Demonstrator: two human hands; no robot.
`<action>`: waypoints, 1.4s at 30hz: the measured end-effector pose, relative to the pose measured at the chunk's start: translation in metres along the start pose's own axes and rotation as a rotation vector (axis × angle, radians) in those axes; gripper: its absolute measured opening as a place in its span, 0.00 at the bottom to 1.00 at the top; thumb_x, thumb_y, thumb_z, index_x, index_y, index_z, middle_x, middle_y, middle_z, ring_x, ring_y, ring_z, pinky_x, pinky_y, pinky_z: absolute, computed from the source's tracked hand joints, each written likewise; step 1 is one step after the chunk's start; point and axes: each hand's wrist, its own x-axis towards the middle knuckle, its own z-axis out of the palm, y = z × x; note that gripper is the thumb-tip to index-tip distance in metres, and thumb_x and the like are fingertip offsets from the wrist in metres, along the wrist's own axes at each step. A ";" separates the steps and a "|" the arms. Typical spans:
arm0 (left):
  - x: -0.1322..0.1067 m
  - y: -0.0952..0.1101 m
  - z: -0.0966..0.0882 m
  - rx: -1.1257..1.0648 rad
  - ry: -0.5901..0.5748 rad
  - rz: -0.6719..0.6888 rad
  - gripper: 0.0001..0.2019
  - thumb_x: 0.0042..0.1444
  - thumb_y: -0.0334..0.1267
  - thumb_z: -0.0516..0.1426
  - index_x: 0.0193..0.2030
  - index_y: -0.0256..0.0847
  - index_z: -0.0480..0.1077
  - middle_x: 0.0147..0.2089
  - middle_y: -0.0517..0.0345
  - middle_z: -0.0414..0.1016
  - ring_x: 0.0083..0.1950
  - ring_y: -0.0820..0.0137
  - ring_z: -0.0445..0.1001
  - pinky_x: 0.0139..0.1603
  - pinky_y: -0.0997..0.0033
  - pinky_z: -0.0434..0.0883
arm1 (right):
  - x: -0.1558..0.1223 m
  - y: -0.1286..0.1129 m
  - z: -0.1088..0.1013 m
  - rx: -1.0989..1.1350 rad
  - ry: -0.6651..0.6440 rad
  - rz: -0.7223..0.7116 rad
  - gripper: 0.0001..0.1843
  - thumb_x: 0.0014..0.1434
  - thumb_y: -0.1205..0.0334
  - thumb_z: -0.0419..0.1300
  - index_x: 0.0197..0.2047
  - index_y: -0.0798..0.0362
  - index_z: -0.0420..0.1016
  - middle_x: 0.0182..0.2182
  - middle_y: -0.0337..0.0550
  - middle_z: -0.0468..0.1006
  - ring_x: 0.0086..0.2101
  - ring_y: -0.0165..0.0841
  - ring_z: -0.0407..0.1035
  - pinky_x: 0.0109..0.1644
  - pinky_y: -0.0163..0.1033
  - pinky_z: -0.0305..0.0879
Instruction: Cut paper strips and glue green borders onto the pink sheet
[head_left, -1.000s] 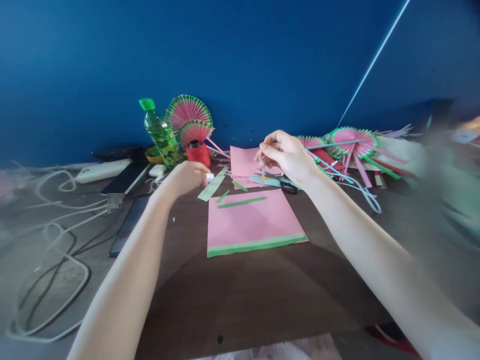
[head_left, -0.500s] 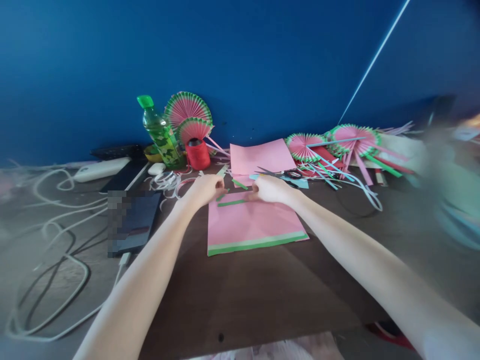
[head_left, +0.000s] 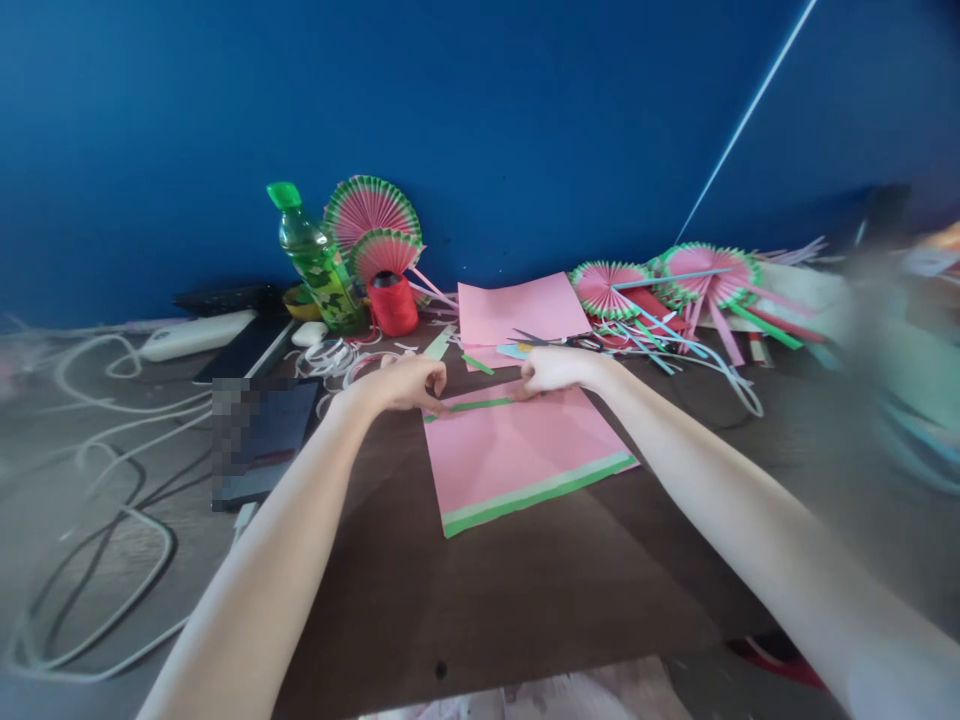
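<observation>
Surface: dark brown wooden table [head_left: 480, 600] against a deep blue wall [head_left: 480, 100].
Writing: bottle [head_left: 319, 265] label is green-patterned, its text unreadable.
Paper: flat pink sheet [head_left: 517, 450], green-edged, lies mid-table.
Left hand [head_left: 405, 382]: fingers pinch the thin green strip [head_left: 480, 405] at the sheet's far edge.
Right hand [head_left: 551, 370]: fingertips press the strip's other end.
Clutter: pleated paper fans [head_left: 705, 275], red spool [head_left: 391, 303], scissors [head_left: 555, 342].

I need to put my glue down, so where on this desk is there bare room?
The widest bare patch is the dark desk in front of the pink sheet, between the forearms. Another lies right of the sheet, before the paper fans. The back edge is crowded: bottle, red spool, scissors, strips. Cables clutter the left.
</observation>
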 end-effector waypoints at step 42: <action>-0.008 -0.002 -0.006 -0.010 -0.011 -0.017 0.14 0.42 0.51 0.60 0.28 0.43 0.67 0.37 0.58 0.71 0.45 0.60 0.63 0.39 0.67 0.56 | -0.002 0.010 -0.002 0.178 -0.164 -0.043 0.22 0.42 0.44 0.64 0.21 0.56 0.69 0.11 0.32 0.60 0.16 0.21 0.51 0.20 0.32 0.47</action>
